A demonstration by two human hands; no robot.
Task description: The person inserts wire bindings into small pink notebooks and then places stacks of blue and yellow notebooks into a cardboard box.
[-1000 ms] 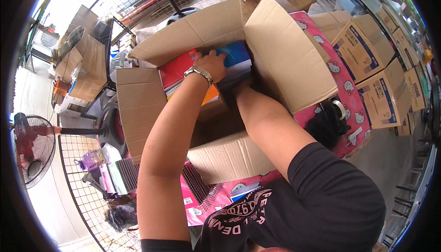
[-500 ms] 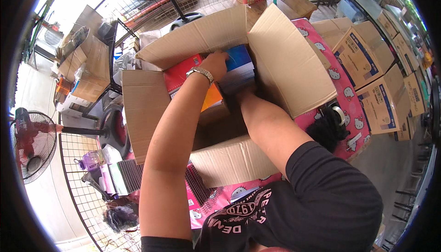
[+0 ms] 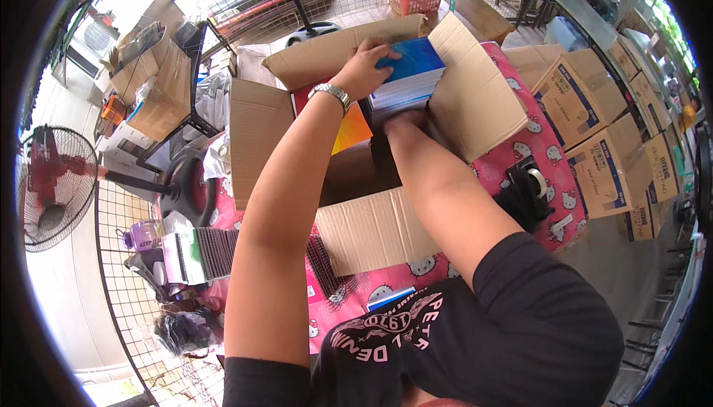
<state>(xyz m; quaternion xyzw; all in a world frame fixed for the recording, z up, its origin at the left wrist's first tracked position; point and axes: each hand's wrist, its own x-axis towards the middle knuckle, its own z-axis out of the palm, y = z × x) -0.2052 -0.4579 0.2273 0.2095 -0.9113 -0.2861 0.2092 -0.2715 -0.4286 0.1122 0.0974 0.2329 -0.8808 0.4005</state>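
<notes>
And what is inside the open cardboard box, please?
An orange cover and red cover show inside, beside the blue-topped stack under the left hand. What lies beneath is covered.

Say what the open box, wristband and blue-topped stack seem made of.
Open box: matte corrugated cardboard, from ribbed brown flaps. Wristband: probably metal, silvery, shiny. Blue-topped stack: likely paper, from thin layered edges; glossy cover, material unclear.

Our bare forearms stretch forward; left hand back upward, fingers bent; right hand lower, mostly hidden.
</notes>
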